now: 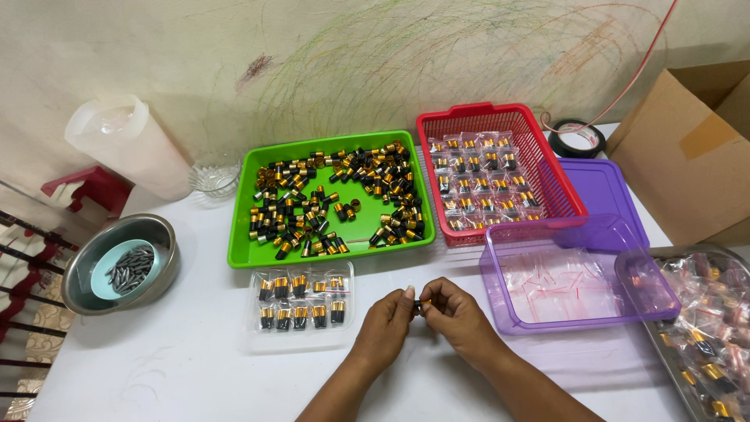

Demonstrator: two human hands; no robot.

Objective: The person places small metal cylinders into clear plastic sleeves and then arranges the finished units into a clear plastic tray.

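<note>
Pinching a small black-and-gold cylinder point(423, 304) between the fingertips of both hands, you have your left hand point(386, 322) and right hand point(457, 314) closed on it together, low over the white table point(195, 359). Just left of your hands lies a clear tray point(301, 337) holding two rows of such pieces; behind it sits the green tray point(242, 254) heaped with more, and a purple tub point(508, 316) stands to your right

You have two hands point(388, 322) point(457, 314) in view, one green tray point(244, 252), one red basket point(500, 112), one purple tub point(512, 322), one purple lid point(601, 187), one steel bowl point(78, 291), one cardboard box point(687, 148), one tape roll point(576, 139). Loose black-and-gold pieces too many to count.
</note>
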